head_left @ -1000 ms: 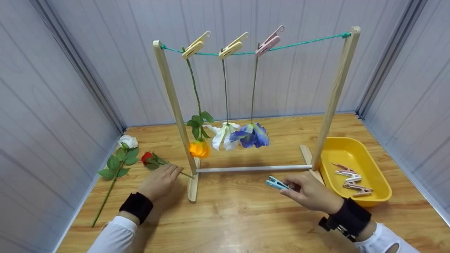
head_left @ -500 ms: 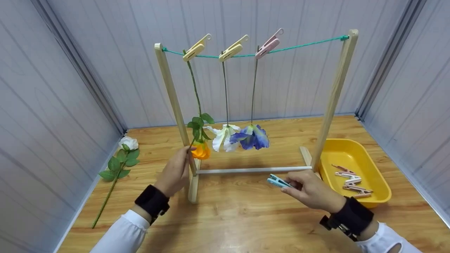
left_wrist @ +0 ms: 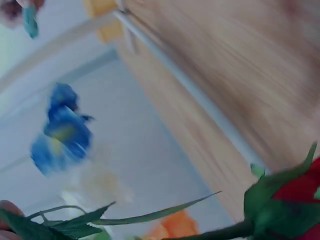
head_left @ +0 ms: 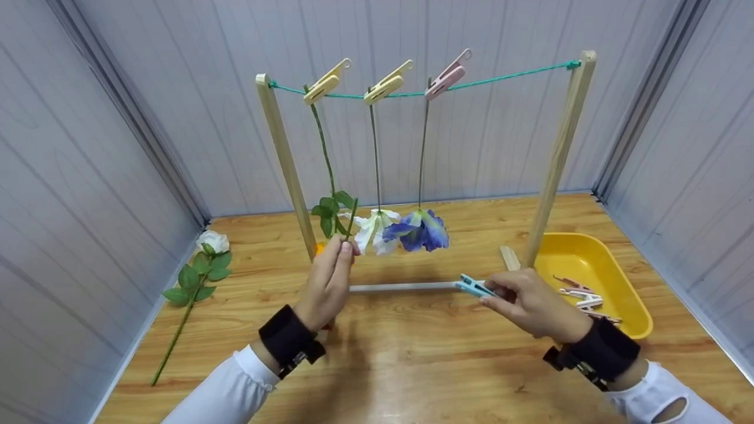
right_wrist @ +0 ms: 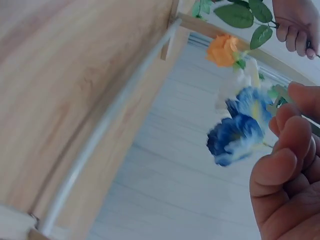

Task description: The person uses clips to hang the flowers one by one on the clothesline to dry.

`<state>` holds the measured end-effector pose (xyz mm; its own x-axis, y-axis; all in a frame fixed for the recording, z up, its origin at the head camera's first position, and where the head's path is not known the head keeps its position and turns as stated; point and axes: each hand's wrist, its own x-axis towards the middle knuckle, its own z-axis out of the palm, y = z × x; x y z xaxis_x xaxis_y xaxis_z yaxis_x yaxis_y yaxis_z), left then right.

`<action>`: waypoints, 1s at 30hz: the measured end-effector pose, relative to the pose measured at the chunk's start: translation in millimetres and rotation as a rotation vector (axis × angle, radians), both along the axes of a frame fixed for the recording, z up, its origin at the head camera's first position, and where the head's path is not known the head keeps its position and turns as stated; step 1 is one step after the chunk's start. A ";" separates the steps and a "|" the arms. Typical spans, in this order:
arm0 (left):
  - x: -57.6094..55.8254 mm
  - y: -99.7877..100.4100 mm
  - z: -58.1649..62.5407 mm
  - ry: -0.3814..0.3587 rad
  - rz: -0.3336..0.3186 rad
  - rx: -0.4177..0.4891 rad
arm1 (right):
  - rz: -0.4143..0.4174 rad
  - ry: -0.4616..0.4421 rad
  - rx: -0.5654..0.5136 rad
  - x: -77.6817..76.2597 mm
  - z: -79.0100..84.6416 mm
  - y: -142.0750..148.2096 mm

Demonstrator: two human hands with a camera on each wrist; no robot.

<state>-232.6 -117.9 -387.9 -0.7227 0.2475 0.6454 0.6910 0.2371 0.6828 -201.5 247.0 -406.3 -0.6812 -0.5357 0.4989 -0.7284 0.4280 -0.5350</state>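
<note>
From the head view, I can see the left hand (head_left: 327, 282) pinching a green stem (head_left: 353, 213), whose tip stands up between the hanging orange flower (head_left: 319, 248) and white flower (head_left: 373, 231). The right hand (head_left: 533, 306) pinches a blue peg (head_left: 473, 286) in front of the bar, near the yellow tub (head_left: 580, 253). The blue flower (head_left: 425, 231) hangs beside the white one, all three pegged head-down along the green cord (head_left: 506, 76). A white rose (head_left: 213, 242) lies over at the left.

In the left wrist view, the stem's bloom shows at the lower right: a red rose (left_wrist: 285, 210), pointing away from the fingertips at the left edge.

In the right wrist view, thumb and fingers are together on the peg, mostly hidden by them; the left hand shows at the top right, with leaves (right_wrist: 245, 15) beside it.
</note>
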 end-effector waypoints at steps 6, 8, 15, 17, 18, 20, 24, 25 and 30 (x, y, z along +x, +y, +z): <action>4.5 25.5 11.8 -0.090 -0.075 0.042 | -0.038 0.073 0.036 -9.1 19.9 6.7; 5.3 34.0 15.0 -0.129 -0.111 0.064 | -0.038 0.098 0.039 -12.8 27.5 8.5; 4.7 67.0 30.0 -0.201 -0.219 0.153 | -0.040 0.172 0.009 -24.7 57.3 11.4; 3.7 76.5 34.1 -0.214 -0.246 0.180 | -0.047 0.199 0.004 -28.1 65.0 11.1; 3.0 81.2 36.1 -0.217 -0.262 0.194 | -0.052 0.212 0.001 -29.8 68.6 10.9; 1.3 90.4 39.9 -0.220 -0.292 0.215 | -0.057 0.237 -0.002 -33.2 75.8 10.5; -1.6 107.6 48.5 -0.227 -0.355 0.249 | -0.066 0.283 -0.004 -39.8 88.4 12.4; -2.5 111.3 50.9 -0.224 -0.356 0.250 | -0.070 0.292 -0.001 -41.6 91.4 13.2; -8.7 127.9 62.4 -0.216 -0.376 0.267 | -0.127 0.290 0.048 -45.0 108.5 18.7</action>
<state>-241.4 10.0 -325.6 -0.7393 0.3623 0.5676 0.5316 -0.2032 0.8222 -246.5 265.7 -297.8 -0.5769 -0.4835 0.6583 -0.7869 0.5451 -0.2892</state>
